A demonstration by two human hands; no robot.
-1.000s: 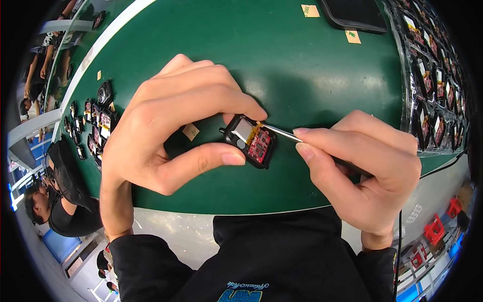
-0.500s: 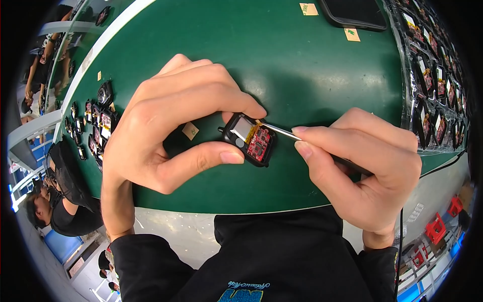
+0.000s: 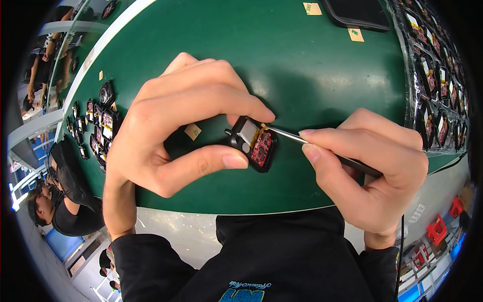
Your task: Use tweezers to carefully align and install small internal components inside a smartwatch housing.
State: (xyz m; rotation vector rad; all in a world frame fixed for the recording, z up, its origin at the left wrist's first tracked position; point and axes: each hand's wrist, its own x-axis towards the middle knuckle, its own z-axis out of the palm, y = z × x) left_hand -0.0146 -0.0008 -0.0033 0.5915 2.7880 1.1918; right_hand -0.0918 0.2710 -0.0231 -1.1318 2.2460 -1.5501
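Observation:
My left hand (image 3: 186, 121) pinches a small black device housing (image 3: 270, 160) between thumb and fingers, holding it tilted above the green table. The housing lies open, showing a silver battery (image 3: 248, 131), yellow tape, a round grey part (image 3: 246, 148) and a red circuit board (image 3: 262, 147). From the right, my right hand (image 3: 370, 166) grips black-handled tweezers (image 3: 284, 134) between thumb and index finger. Their metal tip reaches the housing's upper edge by the yellow tape, close to my left fingertip. Whether the tip grasps anything is too small to tell.
Several similar devices (image 3: 107, 125) lie on the table at left. Clear plastic trays (image 3: 427, 95) full of open devices stand at right. A dark phone-like slab (image 3: 358, 14) and small paper labels (image 3: 356, 35) lie at the far side. Another person (image 3: 75, 211) is at the left.
The device has shifted slightly right and been tilted further in my left hand. The tweezers' tip stays at its upper edge, and my right hand has moved slightly right.

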